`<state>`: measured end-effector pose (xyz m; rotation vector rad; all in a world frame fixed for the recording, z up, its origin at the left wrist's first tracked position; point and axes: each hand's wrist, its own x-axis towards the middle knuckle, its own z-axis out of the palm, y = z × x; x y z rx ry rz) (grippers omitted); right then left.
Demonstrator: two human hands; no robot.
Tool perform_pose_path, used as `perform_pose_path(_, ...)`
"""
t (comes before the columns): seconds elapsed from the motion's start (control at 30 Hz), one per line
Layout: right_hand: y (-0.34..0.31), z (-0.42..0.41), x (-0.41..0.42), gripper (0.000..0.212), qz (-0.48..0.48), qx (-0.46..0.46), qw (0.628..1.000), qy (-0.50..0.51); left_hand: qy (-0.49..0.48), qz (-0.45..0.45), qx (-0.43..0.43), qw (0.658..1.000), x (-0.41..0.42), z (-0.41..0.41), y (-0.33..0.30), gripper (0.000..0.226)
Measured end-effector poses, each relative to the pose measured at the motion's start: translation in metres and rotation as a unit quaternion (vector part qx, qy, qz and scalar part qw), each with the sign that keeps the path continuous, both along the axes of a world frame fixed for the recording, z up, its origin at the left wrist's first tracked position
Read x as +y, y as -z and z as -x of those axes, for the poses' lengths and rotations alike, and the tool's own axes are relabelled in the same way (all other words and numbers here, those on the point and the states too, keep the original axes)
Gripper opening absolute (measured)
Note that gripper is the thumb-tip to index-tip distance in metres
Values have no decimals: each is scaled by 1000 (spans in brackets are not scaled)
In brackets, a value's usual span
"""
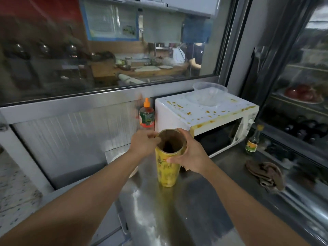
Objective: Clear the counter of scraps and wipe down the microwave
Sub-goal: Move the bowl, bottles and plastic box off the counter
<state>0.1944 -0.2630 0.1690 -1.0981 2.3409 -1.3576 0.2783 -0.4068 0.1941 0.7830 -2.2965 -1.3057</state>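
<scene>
The tall yellow cup [167, 167] stands on the steel tabletop [186, 210] just in front of the stained white microwave [200, 110]. Your right hand [190, 155] wraps around its side; your left hand [143, 142] pinches at its rim. A crumpled brown rag [266, 174] lies to the right, near a small bottle [253, 141].

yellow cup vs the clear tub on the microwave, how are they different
The yellow cup is tall, narrow and opaque; the clear tub is wide, shallow and see-through. The cup stands on the steel counter, gripped by the right hand; the tub sits untouched on the stained microwave. Both are upright with open tops.
</scene>
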Motion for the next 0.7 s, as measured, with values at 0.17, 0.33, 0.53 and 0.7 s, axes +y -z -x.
perform_pose_path(0.17,-6,34,-15,96,21,-25,999,-11,12,-136,27,990,-1,23,-5,23)
perform_pose_path(0.33,-6,60,-27,73,11,-22,999,-32,13,-178,22,984,-6,40,-2,29)
perform_pose_path(0.53,-5,77,-26,62,7,-32,998,-60,44,-190,17,981,-14,47,4,31)
perform_pose_path(0.7,-10,82,-29,83,-19,-40,997,-58,97,-223,40,969,-25,50,23,42)
